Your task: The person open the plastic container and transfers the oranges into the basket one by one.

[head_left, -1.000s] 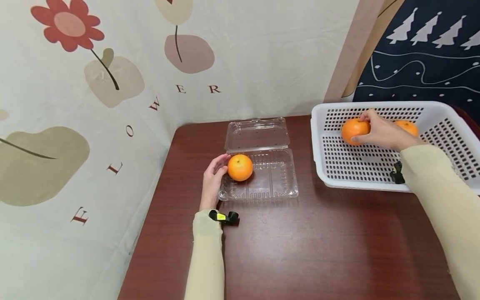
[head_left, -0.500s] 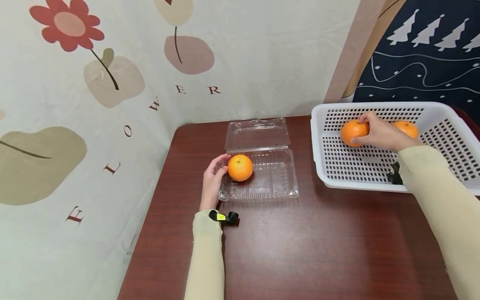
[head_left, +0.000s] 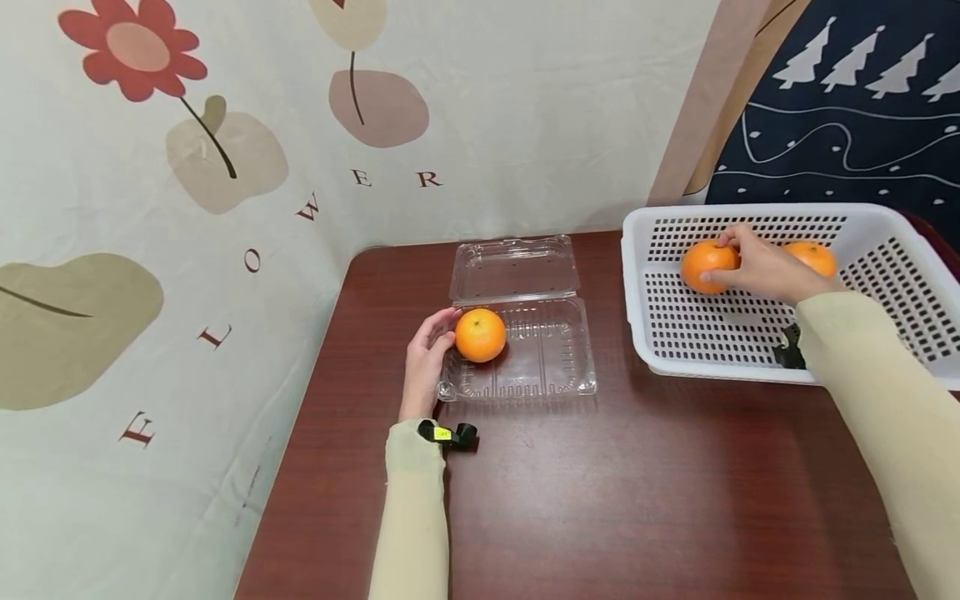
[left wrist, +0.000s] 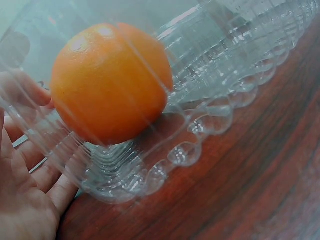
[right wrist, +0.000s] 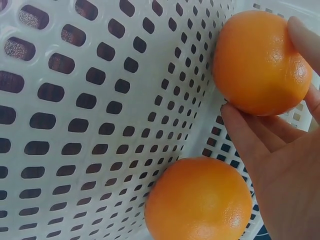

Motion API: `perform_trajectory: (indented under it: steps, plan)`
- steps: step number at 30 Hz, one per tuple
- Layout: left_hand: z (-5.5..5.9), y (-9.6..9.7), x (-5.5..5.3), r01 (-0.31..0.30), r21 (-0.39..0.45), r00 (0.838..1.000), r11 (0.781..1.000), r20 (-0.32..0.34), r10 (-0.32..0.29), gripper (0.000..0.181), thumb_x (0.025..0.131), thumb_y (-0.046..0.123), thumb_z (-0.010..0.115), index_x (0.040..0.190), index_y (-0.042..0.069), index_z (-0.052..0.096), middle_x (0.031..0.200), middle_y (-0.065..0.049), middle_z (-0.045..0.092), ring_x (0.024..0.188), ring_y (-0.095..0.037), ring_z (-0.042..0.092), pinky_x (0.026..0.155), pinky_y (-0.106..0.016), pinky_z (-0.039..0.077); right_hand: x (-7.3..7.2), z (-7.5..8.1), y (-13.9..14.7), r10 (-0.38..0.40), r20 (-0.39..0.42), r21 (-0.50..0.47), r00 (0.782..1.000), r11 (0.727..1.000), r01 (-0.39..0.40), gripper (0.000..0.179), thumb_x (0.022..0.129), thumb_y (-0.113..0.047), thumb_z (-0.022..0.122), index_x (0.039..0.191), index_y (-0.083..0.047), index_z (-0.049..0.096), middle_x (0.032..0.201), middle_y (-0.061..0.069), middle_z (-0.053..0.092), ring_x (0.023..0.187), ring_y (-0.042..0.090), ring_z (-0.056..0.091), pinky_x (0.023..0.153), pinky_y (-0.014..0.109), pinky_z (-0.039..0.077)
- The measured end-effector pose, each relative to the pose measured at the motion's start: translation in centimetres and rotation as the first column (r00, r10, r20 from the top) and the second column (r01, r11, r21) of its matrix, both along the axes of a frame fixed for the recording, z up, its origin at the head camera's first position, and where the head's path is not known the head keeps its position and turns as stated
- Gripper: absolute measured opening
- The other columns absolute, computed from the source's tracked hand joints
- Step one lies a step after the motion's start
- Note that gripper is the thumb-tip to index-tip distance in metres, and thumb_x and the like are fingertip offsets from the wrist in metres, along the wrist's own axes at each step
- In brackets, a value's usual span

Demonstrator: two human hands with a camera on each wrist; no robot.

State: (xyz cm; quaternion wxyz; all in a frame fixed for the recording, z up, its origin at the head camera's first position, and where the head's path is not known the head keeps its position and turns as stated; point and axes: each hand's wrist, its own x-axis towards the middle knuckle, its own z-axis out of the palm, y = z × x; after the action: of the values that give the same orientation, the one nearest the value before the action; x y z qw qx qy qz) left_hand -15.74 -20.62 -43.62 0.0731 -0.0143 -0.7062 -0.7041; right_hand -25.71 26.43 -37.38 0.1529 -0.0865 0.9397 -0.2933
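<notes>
My right hand (head_left: 761, 265) grips an orange (head_left: 709, 267) inside the white basket (head_left: 750, 372), thumb on one side and fingers on the other. The right wrist view shows fingertips (right wrist: 231, 112) at its underside. Another orange (right wrist: 200, 200) lies in the basket close by, partly behind the hand in the head view. At the left edge of a clear plastic clamshell container (head_left: 551, 354), my left hand (head_left: 427, 358) holds the side wall, fingers along it and thumb at the rim. Inside, next to that hand, sits a third orange (head_left: 481, 336).
The clamshell's lid (head_left: 514, 270) lies folded back toward the wall. Both containers stand on a dark red-brown table (head_left: 570, 500). A printed cloth (head_left: 540, 117) hangs behind and at the left. Each wrist carries a black camera mount (head_left: 447, 434).
The right hand and its orange have shifted very slightly toward me within the basket. My left hand, the clamshell and its orange have stayed in place.
</notes>
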Motion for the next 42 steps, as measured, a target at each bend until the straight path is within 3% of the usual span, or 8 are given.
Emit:
perform_trajectory:
  steps: [9, 25, 32, 42]
  plan:
    - [1.16, 0.48, 0.53, 0.005, -0.026, 1.0, 1.0, 0.005, -0.005, 0.035, 0.091, 0.002, 0.046, 0.125, 0.0, 0.047, 0.126, -0.013, 0.05, 0.117, -0.023, 0.045, 0.096, -0.03, 0.036, 0.13, 0.16, -0.12, -0.008, 0.0, -0.009, 1.0, 1.0, 0.008, 0.077, 0.08, -0.052, 0.055, 0.127, -0.002, 0.019, 0.122, 0.027, 0.033, 0.098, 0.039, 0.038, 0.089, 0.053, 0.03]
    - [1.09, 0.38, 0.51, 0.004, -0.023, 1.0, 1.0, -0.006, -0.005, 0.034, 0.09, 0.001, 0.046, 0.124, 0.002, 0.049, 0.124, -0.011, 0.052, 0.115, -0.019, 0.047, 0.096, -0.029, 0.037, -0.07, 0.39, -0.13, -0.019, 0.039, -0.002, 0.999, 1.0, 0.019, 0.077, 0.079, -0.053, 0.057, 0.126, -0.004, 0.02, 0.122, 0.027, 0.033, 0.097, 0.039, 0.037, 0.086, 0.053, 0.031]
    - [0.59, 0.14, 0.28, 0.008, -0.018, 1.0, 1.0, -0.004, -0.008, 0.034, 0.09, 0.003, 0.047, 0.125, 0.004, 0.049, 0.124, -0.008, 0.053, 0.115, -0.018, 0.047, 0.095, -0.028, 0.038, -0.1, 0.42, -0.02, -0.002, 0.021, 0.005, 1.0, 1.0, 0.002, 0.071, 0.081, -0.052, 0.055, 0.122, -0.003, 0.023, 0.119, 0.026, 0.036, 0.094, 0.037, 0.04, 0.082, 0.05, 0.033]
    - [1.07, 0.34, 0.48, 0.01, -0.029, 1.0, 1.0, -0.003, -0.01, 0.035, 0.09, 0.0, 0.045, 0.125, 0.002, 0.048, 0.124, -0.01, 0.052, 0.115, -0.017, 0.047, 0.095, -0.028, 0.038, 0.19, 0.9, 0.12, 0.014, 0.003, 0.021, 1.0, 1.0, -0.014, 0.067, 0.083, -0.053, 0.05, 0.122, -0.003, 0.026, 0.113, 0.023, 0.04, 0.09, 0.035, 0.041, 0.076, 0.045, 0.033]
